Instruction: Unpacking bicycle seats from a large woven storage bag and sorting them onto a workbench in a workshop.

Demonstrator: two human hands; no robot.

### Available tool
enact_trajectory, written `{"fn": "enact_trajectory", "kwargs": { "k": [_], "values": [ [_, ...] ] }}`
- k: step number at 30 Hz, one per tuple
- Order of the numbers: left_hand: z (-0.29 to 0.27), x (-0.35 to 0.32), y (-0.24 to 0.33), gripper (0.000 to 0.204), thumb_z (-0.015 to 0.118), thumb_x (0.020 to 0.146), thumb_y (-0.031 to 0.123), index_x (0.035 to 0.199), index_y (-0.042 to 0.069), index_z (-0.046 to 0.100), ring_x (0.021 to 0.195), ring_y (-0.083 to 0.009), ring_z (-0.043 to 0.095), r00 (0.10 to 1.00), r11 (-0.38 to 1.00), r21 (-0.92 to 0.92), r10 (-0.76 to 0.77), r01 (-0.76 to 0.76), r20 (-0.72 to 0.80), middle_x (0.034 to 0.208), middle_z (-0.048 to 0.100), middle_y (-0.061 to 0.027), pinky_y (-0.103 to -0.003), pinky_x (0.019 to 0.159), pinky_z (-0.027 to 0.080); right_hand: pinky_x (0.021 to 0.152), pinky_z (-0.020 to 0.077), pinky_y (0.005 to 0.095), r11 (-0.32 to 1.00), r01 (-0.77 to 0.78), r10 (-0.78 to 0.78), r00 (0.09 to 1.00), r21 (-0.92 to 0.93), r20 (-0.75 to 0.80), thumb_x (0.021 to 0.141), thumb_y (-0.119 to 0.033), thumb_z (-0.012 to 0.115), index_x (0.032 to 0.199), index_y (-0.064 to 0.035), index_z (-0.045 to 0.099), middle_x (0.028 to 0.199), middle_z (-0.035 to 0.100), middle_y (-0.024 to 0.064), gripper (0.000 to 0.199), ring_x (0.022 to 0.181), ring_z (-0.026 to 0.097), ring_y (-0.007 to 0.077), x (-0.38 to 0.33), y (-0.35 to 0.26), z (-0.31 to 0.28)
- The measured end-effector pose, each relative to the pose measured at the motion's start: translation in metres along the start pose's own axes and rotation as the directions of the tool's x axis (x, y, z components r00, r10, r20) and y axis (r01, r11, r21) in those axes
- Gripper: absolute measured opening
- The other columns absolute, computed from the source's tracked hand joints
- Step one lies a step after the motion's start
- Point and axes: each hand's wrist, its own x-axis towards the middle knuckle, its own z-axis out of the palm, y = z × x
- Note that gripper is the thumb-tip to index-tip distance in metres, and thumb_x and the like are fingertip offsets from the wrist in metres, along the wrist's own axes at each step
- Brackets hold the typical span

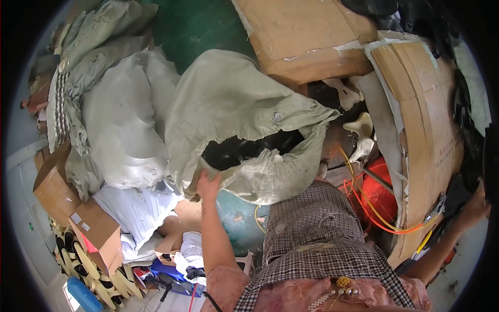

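At the left edge of the floor, small brown cardboard boxes (93, 234) are seen beside a row of pale shoe soles (99, 283), and above them slumped grey-white woven sacks (125, 119) are piled against each other. Just right of these, a large grey-green woven sack (228, 109) lies on the green floor (195, 26) with its mouth turned toward the person; dark, glossy contents (244, 148) are visible inside, so the sack is judged to be full or nearly so, and nothing is seen lifted out of it. The left hand (208, 183) is closed on the lower lip of that mouth, the fingers pinched over the fabric edge, so the opening is held rather than spread wide. Right of the sack, cream-coloured shoe heels (359, 136) lie loose by a red round container (377, 195) and orange cords (364, 208). A tall curved brown cardboard sheet (421, 130) stands further right. At the right edge, the right hand (475, 205) is stretched out to dark objects behind the cardboard; whether it is closed cannot be told.
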Motion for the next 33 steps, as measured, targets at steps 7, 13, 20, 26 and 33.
{"fn": "enact_trajectory", "kwargs": {
  "k": [7,13,20,26,33],
  "values": [
    [0.074,-0.021,0.054,0.037,0.061,0.064,0.023,0.097,0.006,0.061,0.091,-0.0308,0.057,0.926,0.983,0.055,0.146,-0.175,0.348,0.094,0.061,-0.0156,-0.036,0.080,0.044,0.075,0.0457,0.0350,0.474,-0.452,-0.538,0.530,0.755,0.655,0.073,0.000,0.051,0.090,-0.0035,0.058,0.089,0.059,0.0144,0.019,0.086,0.056,0.0282,-0.212,-0.339,0.305],
    [0.048,-0.033,0.019,0.034,0.053,0.062,0.017,0.093,0.009,0.063,0.087,-0.0311,0.058,0.811,0.980,0.089,0.093,-0.176,0.578,0.095,0.061,-0.0154,-0.036,0.077,0.046,0.087,0.0406,0.0380,0.998,-0.053,-0.039,0.006,0.040,0.999,0.074,-0.029,0.058,0.107,0.0024,0.049,0.107,0.053,0.0209,0.047,0.102,0.051,0.0320,-0.277,-0.333,0.367],
    [0.031,-0.042,-0.030,0.039,0.053,0.070,0.026,0.098,-0.001,0.058,0.074,-0.0281,0.062,0.568,0.900,-0.011,-0.265,0.435,0.779,0.091,0.061,-0.0178,-0.033,0.062,0.049,0.099,0.0298,0.0333,0.964,-0.264,-0.030,-0.095,0.004,0.995,0.062,-0.050,0.066,0.127,0.0098,0.026,0.128,0.033,0.0284,0.097,0.121,0.032,0.0344,-0.263,-0.313,0.371],
    [0.084,-0.045,0.016,0.039,0.053,0.079,0.034,0.098,-0.001,0.051,0.075,-0.0291,0.058,0.439,0.408,-0.260,-0.446,0.875,0.780,0.091,0.058,-0.0164,-0.041,0.061,0.051,0.097,0.0321,0.0325,0.639,-0.660,0.109,-0.431,-0.395,0.896,0.066,-0.046,0.068,0.128,0.0028,0.032,0.129,0.038,0.0182,0.087,0.118,0.038,0.0270,-0.274,-0.299,0.360],
    [0.141,-0.075,0.042,0.021,0.057,0.072,0.006,0.091,-0.002,0.053,0.068,-0.0249,0.058,0.542,-0.007,-0.618,-0.472,0.786,0.695,0.083,0.057,-0.0121,-0.038,0.058,0.051,0.096,0.0328,0.0352,0.657,-0.689,-0.030,-0.430,-0.307,0.902,0.072,-0.045,0.064,0.130,-0.0081,0.033,0.129,0.040,0.0118,0.075,0.116,0.039,0.0230,-0.388,-0.238,0.386]
  ]
}}
